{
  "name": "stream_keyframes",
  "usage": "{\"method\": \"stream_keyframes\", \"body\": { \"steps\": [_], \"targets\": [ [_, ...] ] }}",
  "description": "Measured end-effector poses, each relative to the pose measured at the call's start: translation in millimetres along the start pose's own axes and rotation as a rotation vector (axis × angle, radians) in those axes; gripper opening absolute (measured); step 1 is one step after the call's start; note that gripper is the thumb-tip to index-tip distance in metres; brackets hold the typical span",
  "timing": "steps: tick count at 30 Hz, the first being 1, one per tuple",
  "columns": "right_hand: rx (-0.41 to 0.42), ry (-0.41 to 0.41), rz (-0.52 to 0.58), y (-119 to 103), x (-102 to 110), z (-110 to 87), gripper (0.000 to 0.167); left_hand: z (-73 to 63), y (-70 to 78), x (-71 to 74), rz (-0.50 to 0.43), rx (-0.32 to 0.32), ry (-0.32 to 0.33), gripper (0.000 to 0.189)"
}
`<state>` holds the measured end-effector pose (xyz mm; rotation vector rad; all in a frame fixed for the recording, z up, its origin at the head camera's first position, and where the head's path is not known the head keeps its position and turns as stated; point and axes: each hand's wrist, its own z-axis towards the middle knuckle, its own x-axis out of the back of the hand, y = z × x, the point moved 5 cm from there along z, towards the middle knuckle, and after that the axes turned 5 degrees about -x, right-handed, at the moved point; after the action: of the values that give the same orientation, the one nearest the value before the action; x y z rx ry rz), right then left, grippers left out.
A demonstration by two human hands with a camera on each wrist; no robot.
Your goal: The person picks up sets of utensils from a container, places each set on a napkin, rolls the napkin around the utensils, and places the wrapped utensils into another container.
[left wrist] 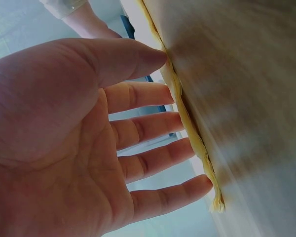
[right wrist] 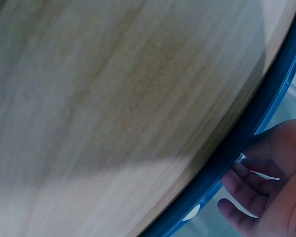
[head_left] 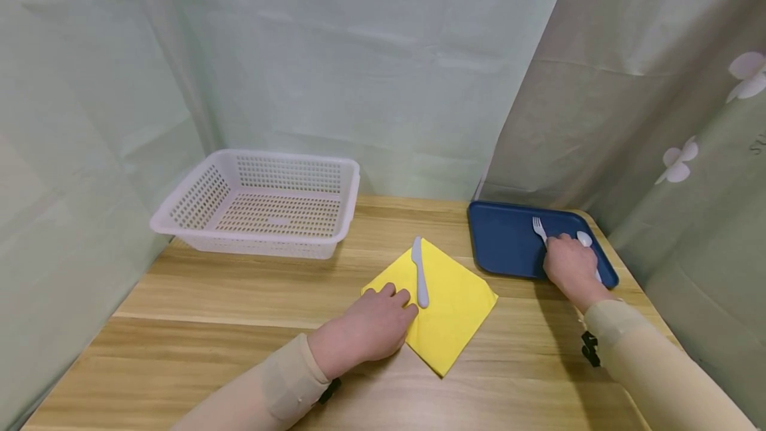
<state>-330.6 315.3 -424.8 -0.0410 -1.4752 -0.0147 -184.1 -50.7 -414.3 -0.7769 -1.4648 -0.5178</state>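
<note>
A yellow folded napkin [head_left: 457, 285] lies flat under the fingertips of the left hand [head_left: 380, 324]. On it, just right of those fingertips, rests a pale knife [head_left: 421, 278] — blade pointing away. A pale fork [head_left: 538, 226], tines pointing away, is pinched by the right hand [head_left: 571, 265] over a blue tray [head_left: 503, 238] — a white spoon [head_left: 584, 239] lies there, just right of the fingers, partly hidden.

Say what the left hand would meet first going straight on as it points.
Probably the knife on the yellow napkin: it lies just ahead of the left hand, though the exact gap is unclear.
</note>
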Motion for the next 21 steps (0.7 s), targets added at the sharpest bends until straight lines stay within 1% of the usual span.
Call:
{"method": "stream_keyframes", "body": {
  "steps": [13, 21],
  "targets": [
    [-0.018, -0.054, 0.041, -3.4, 3.8, 2.4, 0.025, -0.3, 0.2, 0.8, 0.006, 0.002, 0.002, 0.016],
    [-0.044, -0.073, 0.057, -1.1, 1.0, 4.6, 0.027, -0.6, 0.6, 1.4, 0.012, 0.003, -0.01, 0.019]
  ]
}}
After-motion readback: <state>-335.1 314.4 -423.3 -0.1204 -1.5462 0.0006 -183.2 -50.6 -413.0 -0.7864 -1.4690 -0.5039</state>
